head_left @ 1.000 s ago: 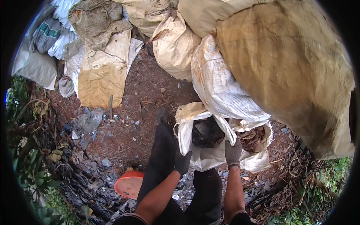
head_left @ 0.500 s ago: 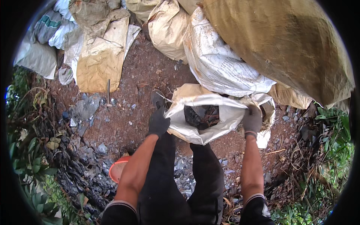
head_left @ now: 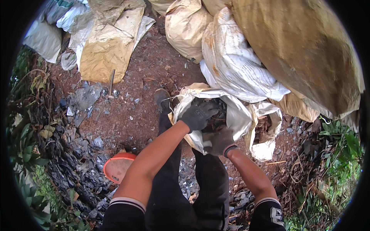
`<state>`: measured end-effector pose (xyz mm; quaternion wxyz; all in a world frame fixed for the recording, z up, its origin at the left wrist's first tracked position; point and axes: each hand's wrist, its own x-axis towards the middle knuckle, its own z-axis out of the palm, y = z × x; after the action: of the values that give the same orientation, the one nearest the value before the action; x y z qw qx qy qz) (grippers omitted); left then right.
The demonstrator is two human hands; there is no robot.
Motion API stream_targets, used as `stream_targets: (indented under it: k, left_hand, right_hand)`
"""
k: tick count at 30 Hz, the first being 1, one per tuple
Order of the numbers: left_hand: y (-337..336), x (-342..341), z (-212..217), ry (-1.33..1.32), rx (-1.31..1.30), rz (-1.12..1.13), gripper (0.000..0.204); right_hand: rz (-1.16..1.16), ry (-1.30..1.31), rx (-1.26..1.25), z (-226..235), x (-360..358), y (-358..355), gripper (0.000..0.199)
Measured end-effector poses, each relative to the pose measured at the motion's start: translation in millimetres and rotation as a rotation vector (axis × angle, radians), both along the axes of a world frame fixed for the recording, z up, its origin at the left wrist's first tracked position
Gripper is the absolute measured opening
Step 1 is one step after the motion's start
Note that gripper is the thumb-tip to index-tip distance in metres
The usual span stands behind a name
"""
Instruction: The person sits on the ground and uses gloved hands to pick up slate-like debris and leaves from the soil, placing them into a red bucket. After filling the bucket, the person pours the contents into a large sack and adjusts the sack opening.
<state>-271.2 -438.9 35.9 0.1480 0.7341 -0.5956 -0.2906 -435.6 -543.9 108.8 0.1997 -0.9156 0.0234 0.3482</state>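
An open-mouthed woven sack (head_left: 237,112), white inside and tan outside, stands in front of my legs. Dark scraps (head_left: 216,124) lie inside it, partly covered by my hands. My left hand (head_left: 197,116), in a dark grey glove, reaches over the left side of the mouth with its fingers stretched into the opening; I see nothing held in it. At the near rim is my right hand (head_left: 219,141), gloved too. Motion smears its fingers, so whether it grips the rim cannot be made out.
A smaller open sack (head_left: 266,127) touches the right side. Filled sacks (head_left: 235,57) stand beyond. A hammer (head_left: 112,84) lies near a flattened tan sack (head_left: 106,57). An orange-rimmed basin (head_left: 117,166) sits left of my legs. Shards and plants line both sides.
Both hands have left the sack's side rims and come inward, the left into the mouth, the right to the near rim. The mouth has changed shape. The view has shifted slightly.
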Motion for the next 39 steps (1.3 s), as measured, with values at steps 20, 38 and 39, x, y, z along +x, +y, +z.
stream_targets:
  k: [20, 38, 39]
  left_hand:
    - [85, -5, 46, 0.806, 0.318, 1.281, 0.072]
    - [261, 44, 40, 0.603, 0.281, 1.381, 0.071]
    - [275, 44, 40, 0.608, 0.287, 1.465, 0.069]
  right_hand:
    - [-0.600, 0.485, 0.013, -146, 78, 19, 0.059]
    - [-0.416, -0.087, -0.082, -280, 47, 25, 0.034]
    - [-0.754, 0.078, 0.196, -255, 57, 22, 0.030]
